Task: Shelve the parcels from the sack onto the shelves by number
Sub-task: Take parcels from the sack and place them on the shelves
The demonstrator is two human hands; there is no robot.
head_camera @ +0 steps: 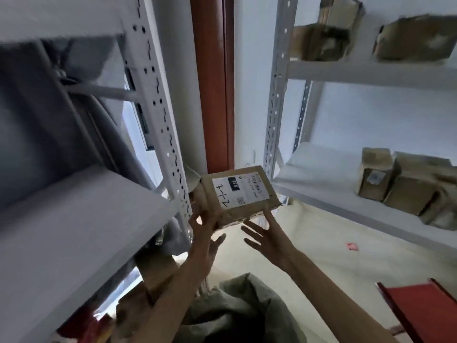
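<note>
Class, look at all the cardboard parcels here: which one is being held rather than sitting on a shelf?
The labelled parcel at centre, held up by the left hand; the others sit on the right-hand shelves.

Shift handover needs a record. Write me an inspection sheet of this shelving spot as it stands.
Surface: pale floor between two white racks; left shelf board shows bare on top.
Job's things: cardboard parcel held up, white label with handwritten marks facing the camera; grey sack open below the arms.
Clutter: small pink scrap on the floor; red object at lower right.
Hands: left hand grips the parcel's lower left corner; right hand open, fingertips touching its lower right edge.
Cables: nothing seen.
Surroundings: brown boxes on the right rack's shelf, more boxes above; red-brown door frame behind.
</note>
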